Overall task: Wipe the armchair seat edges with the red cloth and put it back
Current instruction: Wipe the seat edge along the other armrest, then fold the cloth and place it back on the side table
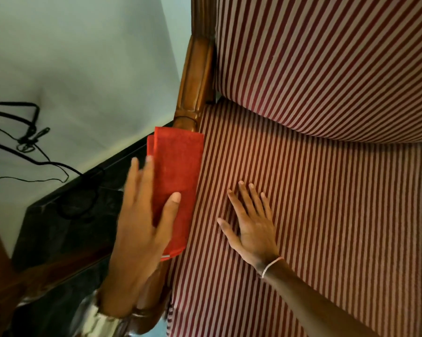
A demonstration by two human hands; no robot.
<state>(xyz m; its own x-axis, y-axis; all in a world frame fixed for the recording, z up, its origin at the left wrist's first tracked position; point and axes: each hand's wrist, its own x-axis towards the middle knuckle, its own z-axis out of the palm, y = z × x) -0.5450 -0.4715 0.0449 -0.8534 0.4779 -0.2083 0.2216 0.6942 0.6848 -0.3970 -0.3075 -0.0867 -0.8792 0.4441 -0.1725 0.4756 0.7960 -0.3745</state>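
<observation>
A folded red cloth (178, 181) lies along the wooden armrest at the left edge of the striped armchair seat (302, 203). My left hand (142, 229) presses flat on the cloth's left side, fingers spread, thumb across the cloth. My right hand (249, 220) rests flat on the seat cushion just right of the cloth, fingers apart, holding nothing. A pale band circles my right wrist.
The wooden arm post (195, 79) rises behind the cloth beside the striped backrest (326, 57). Left of the chair is a pale wall, a dark skirting and floor (66, 222), and loose black cables (27, 142).
</observation>
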